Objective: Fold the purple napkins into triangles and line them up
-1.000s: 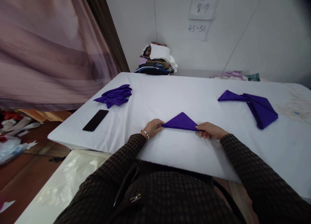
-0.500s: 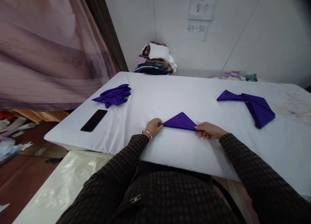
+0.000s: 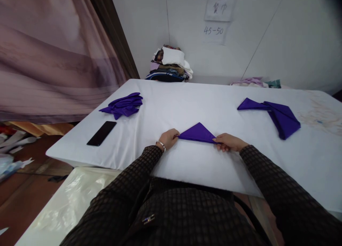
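Note:
A purple napkin (image 3: 198,132), folded into a flat triangle, lies in front of me with its peak pointing away. Its left corner is pinched by my left hand (image 3: 169,138), which wears a silver bracelet at the wrist. My right hand (image 3: 229,142) grips the right corner between thumb and fingers. Further right sit folded purple napkins (image 3: 283,118), one with a pointed end reaching left. To the left a loose, crumpled pile of purple napkins (image 3: 123,105) rests on the white tablecloth (image 3: 184,101).
A black phone (image 3: 102,133) lies near the table's left edge. Behind the table is a stack of folded clothes (image 3: 171,65), with more cloth (image 3: 251,82) to its right. A plastic-covered surface (image 3: 71,196) stands at lower left. A pink curtain (image 3: 53,57) hangs at left.
The view has shifted slightly, moving everything a little to the left in the picture. Both hands keep hold of the triangle's corners, and the napkin's shape looks the same.

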{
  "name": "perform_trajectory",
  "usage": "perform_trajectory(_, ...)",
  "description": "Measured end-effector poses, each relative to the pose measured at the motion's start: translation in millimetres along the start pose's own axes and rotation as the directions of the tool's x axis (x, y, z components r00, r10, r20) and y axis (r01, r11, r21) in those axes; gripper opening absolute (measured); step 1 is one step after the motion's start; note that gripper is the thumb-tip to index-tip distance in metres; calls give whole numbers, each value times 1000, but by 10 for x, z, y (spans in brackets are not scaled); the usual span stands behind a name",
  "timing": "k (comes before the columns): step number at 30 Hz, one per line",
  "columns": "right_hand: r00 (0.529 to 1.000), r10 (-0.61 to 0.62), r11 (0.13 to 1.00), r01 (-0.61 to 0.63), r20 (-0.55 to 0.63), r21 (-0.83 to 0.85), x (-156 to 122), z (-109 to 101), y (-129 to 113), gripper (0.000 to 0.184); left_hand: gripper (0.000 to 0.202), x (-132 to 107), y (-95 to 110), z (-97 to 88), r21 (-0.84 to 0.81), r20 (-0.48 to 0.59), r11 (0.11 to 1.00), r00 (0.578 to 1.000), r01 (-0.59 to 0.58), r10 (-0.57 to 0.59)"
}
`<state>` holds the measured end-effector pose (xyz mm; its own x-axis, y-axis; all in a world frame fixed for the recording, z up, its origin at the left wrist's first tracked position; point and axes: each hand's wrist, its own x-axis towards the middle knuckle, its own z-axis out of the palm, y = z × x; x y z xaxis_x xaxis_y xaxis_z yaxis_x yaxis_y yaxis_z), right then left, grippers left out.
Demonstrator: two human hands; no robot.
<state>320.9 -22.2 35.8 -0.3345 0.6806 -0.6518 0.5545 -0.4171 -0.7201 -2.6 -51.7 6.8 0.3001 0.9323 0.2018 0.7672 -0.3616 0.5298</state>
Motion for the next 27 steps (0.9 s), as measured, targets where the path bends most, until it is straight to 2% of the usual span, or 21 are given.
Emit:
perform_trajectory(4, 1000, 9, 1000, -9, -8, -8, -9, 3, -7, 31, 28, -26, 35, -56, -22, 46, 999, 998, -44, 45)
perform_trajectory(9, 1000, 8, 1000, -8, -9, 2, 15, -9, 21, 31, 36, -9, 110, -29, 19, -7, 988, 988, -156, 156)
perform_trajectory(14, 1000, -1, 1000, 1, 0, 17, 17, -8, 13, 31, 24, 107, 114, 92, -12, -3, 985, 985, -170, 170)
perform_trajectory(19, 1000, 23, 999, -23, -6, 38, 0, -6, -13, 30, 13, 155, 61, 119, -29, -19, 989, 989, -145, 145)
perform_trajectory(27, 1000, 9, 999, -9, 9, 31, 5, -16, 2, 29, 19, 161, 35, 69, 91, 64, 972, 976, -215, 210)
